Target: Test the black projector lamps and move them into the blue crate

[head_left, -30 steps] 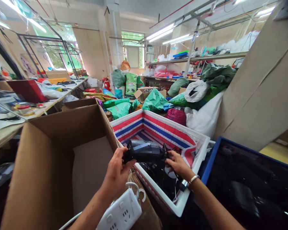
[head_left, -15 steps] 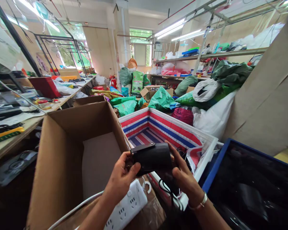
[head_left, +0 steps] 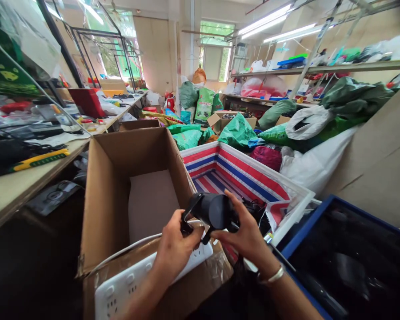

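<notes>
One black device (head_left: 215,211) was in your two-handed grasp, at the near right corner of the cardboard box (head_left: 100,195). The fingers of your left hand (head_left: 176,242) were pinched narrowly on a thin dark part at its left side; those of your right hand (head_left: 248,233) curved around its other side, thumb low. On the near side of the cardboard box, you had a white power strip (head_left: 113,293), partly hidden by your left forearm. Right of the cardboard box stood a white crate (head_left: 302,202) with a striped lining, and farther right a blue-rimmed bin (head_left: 308,224). Left of it, a tabletop (head_left: 6,200) carried a yellow-and-green tool (head_left: 42,160). Beyond it lay a green bag (head_left: 238,131).
</notes>
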Action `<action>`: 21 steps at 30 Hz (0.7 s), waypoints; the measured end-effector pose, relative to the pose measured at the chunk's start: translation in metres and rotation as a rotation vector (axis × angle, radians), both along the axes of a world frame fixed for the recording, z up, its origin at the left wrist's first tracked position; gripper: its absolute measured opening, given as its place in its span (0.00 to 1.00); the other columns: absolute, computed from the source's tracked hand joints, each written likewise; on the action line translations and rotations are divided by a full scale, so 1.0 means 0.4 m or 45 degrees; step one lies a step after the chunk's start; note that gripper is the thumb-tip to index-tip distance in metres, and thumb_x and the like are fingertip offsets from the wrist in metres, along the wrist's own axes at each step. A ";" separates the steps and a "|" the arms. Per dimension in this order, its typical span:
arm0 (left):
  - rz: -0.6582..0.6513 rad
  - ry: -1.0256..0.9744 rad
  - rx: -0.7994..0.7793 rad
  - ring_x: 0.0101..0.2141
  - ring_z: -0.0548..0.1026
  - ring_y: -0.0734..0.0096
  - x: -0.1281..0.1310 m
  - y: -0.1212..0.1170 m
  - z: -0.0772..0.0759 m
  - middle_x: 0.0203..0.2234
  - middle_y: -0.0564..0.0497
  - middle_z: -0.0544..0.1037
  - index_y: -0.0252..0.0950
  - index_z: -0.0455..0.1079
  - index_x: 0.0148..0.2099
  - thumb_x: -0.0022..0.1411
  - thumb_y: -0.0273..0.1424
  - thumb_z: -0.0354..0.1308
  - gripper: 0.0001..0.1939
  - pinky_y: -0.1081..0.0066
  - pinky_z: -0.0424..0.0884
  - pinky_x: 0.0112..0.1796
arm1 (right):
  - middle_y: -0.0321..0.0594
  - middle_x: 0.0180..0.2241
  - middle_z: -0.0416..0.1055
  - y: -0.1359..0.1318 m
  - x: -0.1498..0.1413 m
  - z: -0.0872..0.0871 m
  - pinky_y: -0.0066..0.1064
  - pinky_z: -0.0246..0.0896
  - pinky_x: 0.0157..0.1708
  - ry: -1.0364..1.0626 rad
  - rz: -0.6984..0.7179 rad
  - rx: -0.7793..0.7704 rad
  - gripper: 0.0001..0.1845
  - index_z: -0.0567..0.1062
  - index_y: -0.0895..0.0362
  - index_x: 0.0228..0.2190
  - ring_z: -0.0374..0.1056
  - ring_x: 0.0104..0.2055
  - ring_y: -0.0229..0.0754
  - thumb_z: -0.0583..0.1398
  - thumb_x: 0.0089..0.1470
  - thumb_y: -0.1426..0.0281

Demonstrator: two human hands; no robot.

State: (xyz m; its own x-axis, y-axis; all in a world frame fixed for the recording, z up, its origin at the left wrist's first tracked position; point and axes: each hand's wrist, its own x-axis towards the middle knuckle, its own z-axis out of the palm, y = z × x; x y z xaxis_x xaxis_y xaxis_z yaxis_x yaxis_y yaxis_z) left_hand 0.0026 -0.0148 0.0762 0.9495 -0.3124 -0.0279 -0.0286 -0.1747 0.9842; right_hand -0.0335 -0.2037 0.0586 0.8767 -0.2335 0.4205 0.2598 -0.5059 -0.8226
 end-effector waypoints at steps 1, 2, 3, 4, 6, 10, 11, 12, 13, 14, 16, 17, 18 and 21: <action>0.004 0.044 -0.046 0.21 0.73 0.69 0.001 0.012 0.008 0.20 0.58 0.70 0.37 0.61 0.38 0.54 0.38 0.61 0.15 0.70 0.72 0.24 | 0.42 0.55 0.63 -0.035 -0.008 0.000 0.40 0.62 0.49 0.059 0.104 0.092 0.48 0.60 0.48 0.58 0.65 0.50 0.48 0.70 0.36 0.61; 0.011 0.085 -0.088 0.21 0.74 0.69 0.003 0.024 0.017 0.20 0.59 0.70 0.37 0.61 0.38 0.52 0.38 0.62 0.16 0.69 0.74 0.24 | 0.41 0.56 0.63 -0.073 -0.020 -0.002 0.38 0.63 0.47 0.122 0.197 0.172 0.49 0.60 0.47 0.58 0.65 0.48 0.46 0.70 0.35 0.61; 0.016 0.120 -0.121 0.22 0.74 0.69 0.005 0.037 0.026 0.20 0.59 0.69 0.37 0.61 0.37 0.51 0.37 0.63 0.16 0.68 0.75 0.24 | 0.40 0.55 0.64 -0.107 -0.037 -0.008 0.35 0.64 0.44 0.200 0.263 0.218 0.49 0.61 0.46 0.58 0.66 0.45 0.44 0.71 0.33 0.61; 0.019 0.154 -0.151 0.22 0.75 0.69 0.007 0.048 0.035 0.19 0.59 0.69 0.36 0.61 0.37 0.50 0.36 0.64 0.17 0.68 0.76 0.24 | 0.39 0.52 0.66 -0.135 -0.058 -0.017 0.33 0.65 0.41 0.304 0.310 0.231 0.49 0.63 0.46 0.57 0.66 0.41 0.42 0.72 0.32 0.63; 0.017 0.208 -0.208 0.22 0.75 0.69 0.007 0.065 0.049 0.19 0.59 0.70 0.36 0.60 0.37 0.49 0.35 0.65 0.17 0.68 0.77 0.24 | 0.36 0.40 0.72 -0.155 -0.105 -0.045 0.29 0.65 0.33 0.541 0.403 0.204 0.49 0.67 0.46 0.54 0.65 0.33 0.39 0.74 0.26 0.69; -0.005 0.314 -0.353 0.21 0.76 0.70 -0.003 0.071 0.064 0.20 0.58 0.72 0.36 0.60 0.36 0.47 0.35 0.67 0.19 0.69 0.77 0.24 | 0.36 0.30 0.74 -0.058 -0.173 -0.120 0.34 0.68 0.32 0.748 0.525 0.251 0.37 0.74 0.48 0.47 0.68 0.31 0.43 0.72 0.30 0.70; -0.016 0.338 -0.390 0.21 0.76 0.70 -0.006 0.071 0.067 0.19 0.58 0.73 0.36 0.60 0.36 0.47 0.35 0.67 0.20 0.69 0.77 0.23 | 0.38 0.32 0.75 -0.022 -0.180 -0.137 0.36 0.68 0.34 0.717 0.496 0.261 0.30 0.76 0.48 0.44 0.70 0.33 0.46 0.71 0.34 0.69; -0.029 0.355 -0.421 0.20 0.76 0.70 -0.009 0.073 0.072 0.19 0.58 0.73 0.36 0.60 0.36 0.46 0.35 0.67 0.20 0.69 0.77 0.23 | 0.39 0.33 0.75 0.011 -0.182 -0.150 0.38 0.68 0.35 0.667 0.447 0.256 0.22 0.77 0.49 0.41 0.70 0.35 0.47 0.68 0.39 0.68; -0.039 0.365 -0.443 0.20 0.76 0.69 -0.011 0.077 0.078 0.19 0.58 0.74 0.36 0.60 0.36 0.46 0.35 0.68 0.21 0.69 0.77 0.23 | 0.40 0.33 0.75 0.038 -0.181 -0.160 0.38 0.68 0.36 0.617 0.407 0.235 0.13 0.79 0.50 0.36 0.70 0.35 0.47 0.66 0.43 0.68; -0.046 0.367 -0.459 0.20 0.76 0.69 -0.013 0.083 0.085 0.19 0.57 0.74 0.36 0.60 0.36 0.45 0.35 0.68 0.21 0.70 0.76 0.22 | 0.40 0.31 0.74 0.057 -0.177 -0.165 0.38 0.68 0.36 0.566 0.373 0.212 0.07 0.79 0.51 0.32 0.70 0.34 0.47 0.64 0.46 0.68; -0.031 0.352 -0.481 0.19 0.76 0.68 -0.014 0.106 0.101 0.19 0.56 0.75 0.36 0.60 0.36 0.44 0.36 0.69 0.22 0.70 0.76 0.22 | 0.39 0.28 0.72 0.074 -0.163 -0.163 0.36 0.67 0.33 0.480 0.286 0.207 0.04 0.78 0.53 0.27 0.69 0.31 0.44 0.62 0.48 0.67; -0.013 0.343 -0.486 0.19 0.76 0.68 -0.014 0.122 0.109 0.19 0.56 0.75 0.36 0.60 0.36 0.44 0.36 0.69 0.23 0.69 0.76 0.21 | 0.38 0.28 0.71 0.074 -0.155 -0.157 0.35 0.66 0.31 0.447 0.227 0.234 0.05 0.77 0.54 0.26 0.68 0.30 0.42 0.62 0.48 0.66; 0.017 0.327 -0.491 0.20 0.76 0.68 -0.015 0.140 0.115 0.20 0.55 0.75 0.36 0.61 0.36 0.43 0.36 0.70 0.23 0.68 0.77 0.21 | 0.38 0.26 0.70 0.073 -0.147 -0.151 0.33 0.66 0.28 0.425 0.172 0.271 0.06 0.76 0.55 0.26 0.67 0.27 0.40 0.62 0.48 0.65; 0.161 0.249 -0.512 0.23 0.77 0.67 -0.022 0.197 0.123 0.22 0.56 0.75 0.36 0.62 0.37 0.43 0.34 0.71 0.23 0.66 0.79 0.23 | 0.36 0.24 0.70 0.072 -0.123 -0.142 0.30 0.64 0.23 0.374 0.085 0.362 0.10 0.75 0.55 0.29 0.66 0.23 0.37 0.62 0.49 0.61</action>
